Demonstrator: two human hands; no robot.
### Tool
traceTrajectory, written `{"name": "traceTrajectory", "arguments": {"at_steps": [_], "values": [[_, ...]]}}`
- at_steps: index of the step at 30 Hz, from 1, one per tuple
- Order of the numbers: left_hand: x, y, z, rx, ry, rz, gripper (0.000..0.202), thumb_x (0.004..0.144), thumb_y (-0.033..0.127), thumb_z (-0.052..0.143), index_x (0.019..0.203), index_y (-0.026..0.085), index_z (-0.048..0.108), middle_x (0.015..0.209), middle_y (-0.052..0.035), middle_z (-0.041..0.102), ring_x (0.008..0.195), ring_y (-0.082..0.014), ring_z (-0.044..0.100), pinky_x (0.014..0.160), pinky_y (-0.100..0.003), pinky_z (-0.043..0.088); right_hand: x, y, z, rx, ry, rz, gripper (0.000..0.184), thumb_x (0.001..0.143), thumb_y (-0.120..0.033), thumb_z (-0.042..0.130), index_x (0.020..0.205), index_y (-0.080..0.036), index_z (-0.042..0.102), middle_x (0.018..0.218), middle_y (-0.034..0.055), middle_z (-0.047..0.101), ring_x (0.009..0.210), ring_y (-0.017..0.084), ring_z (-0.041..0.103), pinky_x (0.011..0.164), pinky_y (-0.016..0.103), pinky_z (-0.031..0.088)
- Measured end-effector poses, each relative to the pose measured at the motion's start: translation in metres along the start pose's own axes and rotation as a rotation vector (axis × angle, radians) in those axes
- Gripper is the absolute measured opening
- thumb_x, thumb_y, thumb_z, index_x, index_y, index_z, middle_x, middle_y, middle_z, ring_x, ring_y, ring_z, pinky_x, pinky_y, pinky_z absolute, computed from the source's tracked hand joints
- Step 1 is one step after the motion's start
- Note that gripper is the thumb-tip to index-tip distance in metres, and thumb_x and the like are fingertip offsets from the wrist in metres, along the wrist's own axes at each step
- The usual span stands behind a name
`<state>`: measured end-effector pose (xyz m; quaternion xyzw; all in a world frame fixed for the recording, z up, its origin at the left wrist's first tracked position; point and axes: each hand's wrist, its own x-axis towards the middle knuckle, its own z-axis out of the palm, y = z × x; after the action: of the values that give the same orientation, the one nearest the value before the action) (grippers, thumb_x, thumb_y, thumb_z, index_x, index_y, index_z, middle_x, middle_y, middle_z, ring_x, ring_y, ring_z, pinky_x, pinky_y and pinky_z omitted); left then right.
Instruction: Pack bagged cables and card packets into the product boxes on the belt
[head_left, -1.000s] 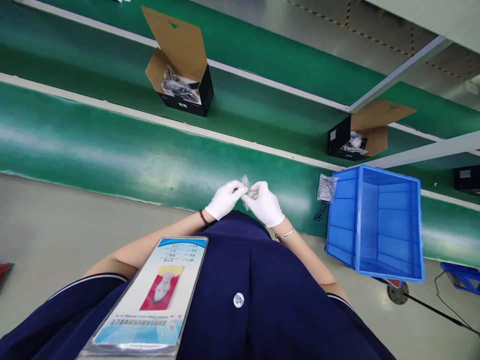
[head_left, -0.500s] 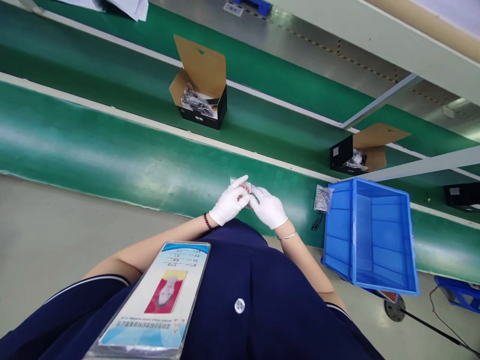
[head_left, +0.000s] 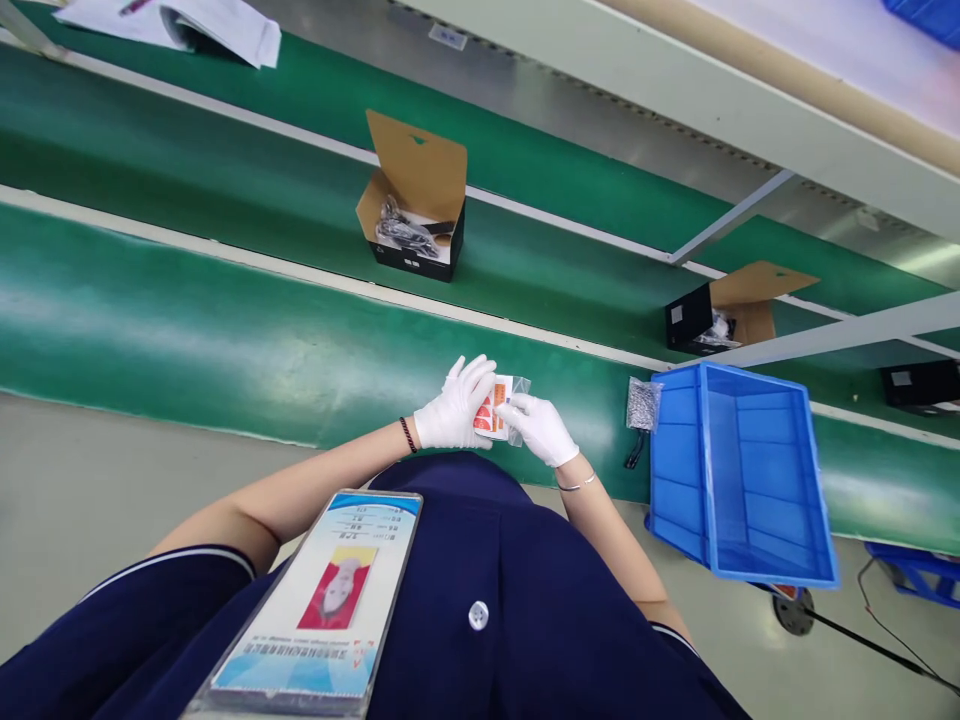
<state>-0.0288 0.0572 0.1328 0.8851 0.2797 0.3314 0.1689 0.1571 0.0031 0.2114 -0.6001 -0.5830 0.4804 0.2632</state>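
In front of my body, both hands wear white gloves and meet at a small white card with orange-red print. A clear plastic bag shows at the card's right side; whether the card is inside it I cannot tell. My left hand holds the card's left edge, its fingers stretched out and lying close together, thumb side low. My right hand pinches the right edge of the card and bag between thumb and fingers.
Beyond the hands, an open black carton holds bagged cables; another open carton stands farther right. A blue crate is at my right, beside a small silvery bag and a black cable piece. Papers lie far left.
The card has come more into view between my hands. My left fingers have straightened and moved slightly left, and my right hand now pinches the card's right side.
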Motion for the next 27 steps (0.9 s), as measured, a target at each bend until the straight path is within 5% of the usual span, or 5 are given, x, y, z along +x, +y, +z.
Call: {"name": "traceTrajectory", "arguments": {"at_steps": [7, 13, 17, 20, 27], "values": [[0.000, -0.001, 0.016, -0.189, 0.141, -0.109, 0.099, 0.070, 0.052, 0.072, 0.143, 0.013, 0.019, 0.142, -0.0296, 0.041, 0.137, -0.0392, 0.040, 0.115, -0.056, 0.031, 0.005, 0.003, 0.003, 0.502, 0.040, 0.076, 0.028, 0.076, -0.047, 0.063, 0.088, -0.022, 0.066, 0.094, 0.0022, 0.072, 0.087, 0.018, 0.068, 0.087, 0.036, 0.057], [0.006, 0.001, 0.001, -0.086, 0.159, -0.040, 0.088, 0.070, 0.065, 0.068, 0.133, 0.011, 0.041, 0.129, -0.0233, 0.052, 0.124, -0.0382, 0.052, 0.110, -0.050, 0.039, 0.014, -0.001, -0.002, 0.011, 0.065, 0.011, 0.022, 0.080, -0.040, 0.062, 0.079, -0.019, 0.066, 0.093, 0.0030, 0.072, 0.096, 0.022, 0.066, 0.086, 0.036, 0.057], [0.015, 0.004, -0.008, 0.219, 0.168, 0.096, 0.067, 0.078, 0.055, 0.064, 0.120, 0.005, 0.052, 0.112, -0.0225, 0.058, 0.101, -0.0345, 0.057, 0.089, -0.049, 0.046, 0.014, -0.008, -0.002, -0.288, 0.200, -0.145, 0.015, 0.079, -0.027, 0.059, 0.085, -0.019, 0.070, 0.130, 0.0069, 0.062, 0.116, 0.023, 0.059, 0.103, 0.039, 0.048], [0.020, 0.007, -0.013, 0.301, 0.104, 0.022, 0.054, 0.080, 0.043, 0.059, 0.121, 0.009, 0.053, 0.109, -0.0204, 0.058, 0.096, -0.0317, 0.055, 0.083, -0.047, 0.044, 0.008, -0.012, -0.006, -0.352, 0.294, -0.182, 0.021, 0.079, -0.025, 0.056, 0.093, -0.021, 0.071, 0.140, 0.0058, 0.055, 0.127, 0.022, 0.052, 0.109, 0.039, 0.044], [0.023, 0.008, -0.013, 0.343, 0.111, -0.011, 0.053, 0.082, 0.034, 0.055, 0.129, 0.009, 0.048, 0.106, -0.0202, 0.058, 0.093, -0.0319, 0.058, 0.081, -0.048, 0.044, -0.009, -0.022, -0.027, -0.304, 0.321, -0.172, 0.024, 0.080, -0.037, 0.054, 0.064, -0.020, 0.060, 0.119, 0.0081, 0.067, 0.106, 0.023, 0.062, 0.093, 0.036, 0.049]]}}
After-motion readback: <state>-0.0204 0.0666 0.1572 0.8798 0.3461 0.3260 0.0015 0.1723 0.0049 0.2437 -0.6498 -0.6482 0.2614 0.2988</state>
